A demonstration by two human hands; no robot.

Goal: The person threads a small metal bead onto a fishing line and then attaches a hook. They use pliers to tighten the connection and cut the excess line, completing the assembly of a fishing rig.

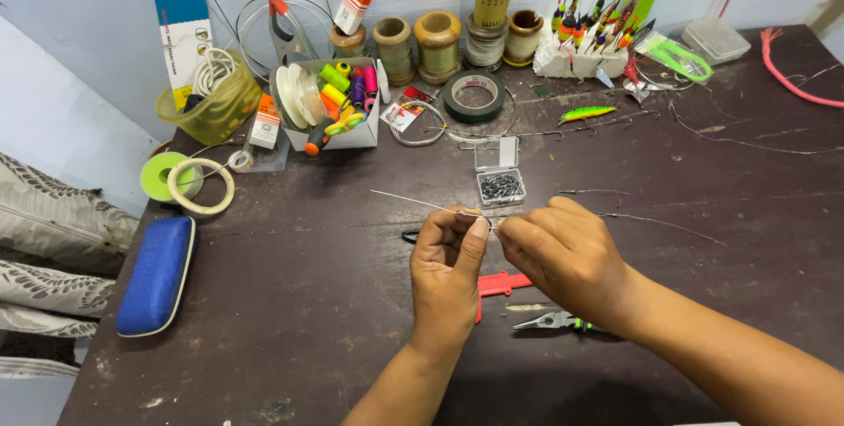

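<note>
small clear box [498, 175] of dark bits open just beyond hands; red plastic piece [501, 284] and pliers [552, 321] on dark table [290, 303] beneath wrists; blue case [156, 275] far left. left hand [447, 268] and right hand [563, 254] pinched shut, fingertips meeting on thin wire [413, 201], pale, straight, slanting up-left above table centre; possibly knot between fingers, hidden.
</note>
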